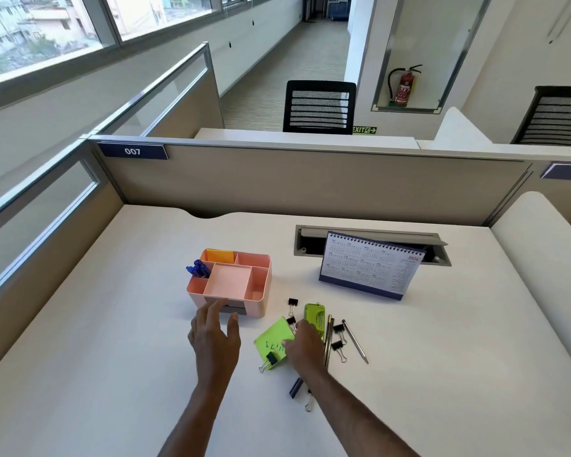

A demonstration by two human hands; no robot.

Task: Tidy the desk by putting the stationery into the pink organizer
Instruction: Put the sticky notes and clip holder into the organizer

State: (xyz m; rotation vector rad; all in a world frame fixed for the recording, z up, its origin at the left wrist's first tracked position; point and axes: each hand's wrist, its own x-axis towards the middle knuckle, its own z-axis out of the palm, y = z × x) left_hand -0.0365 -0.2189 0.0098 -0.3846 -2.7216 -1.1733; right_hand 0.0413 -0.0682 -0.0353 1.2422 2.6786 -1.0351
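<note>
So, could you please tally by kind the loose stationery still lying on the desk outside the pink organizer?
Black binder clips: 6 visible
Pens or pencils: 4, one mostly hidden under the right forearm
Green sticky-note pad: 1
Green stapler-like tool: 1
Total: 12; the right hand may hide more.

You can read "007" on the blue partition tag [133, 151] upper left, "EXIT" on the green sign [364, 129], and "2026" on the desk calendar [373, 266].
</note>
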